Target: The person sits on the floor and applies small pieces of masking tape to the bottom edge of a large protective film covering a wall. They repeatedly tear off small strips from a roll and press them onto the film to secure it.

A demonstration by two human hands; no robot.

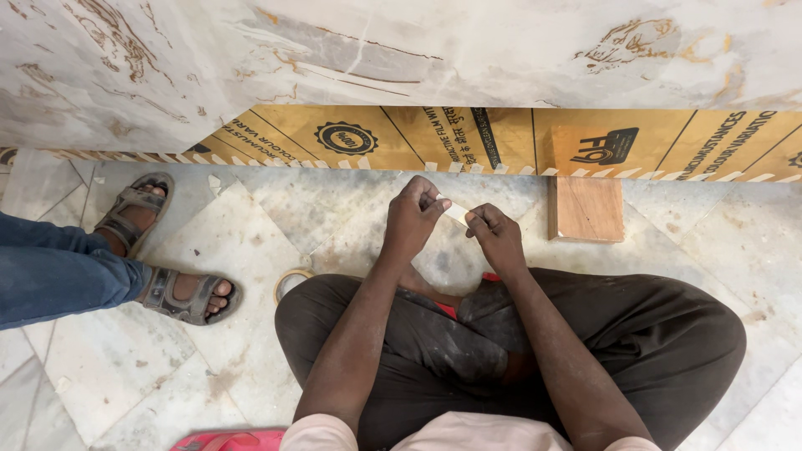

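A short strip of masking tape (455, 212) is stretched between both hands just above the lap, in front of the yellow protective film (501, 138) on the marble wall's base. One end is pinched by the left hand (411, 221), the other by the right hand (496, 236). A roll of tape (288, 280) lies on the marble floor (251, 217) beside the left knee. A wooden block (586, 209) rests near the wall, and another person's sandalled feet (159, 250) are seen at left.
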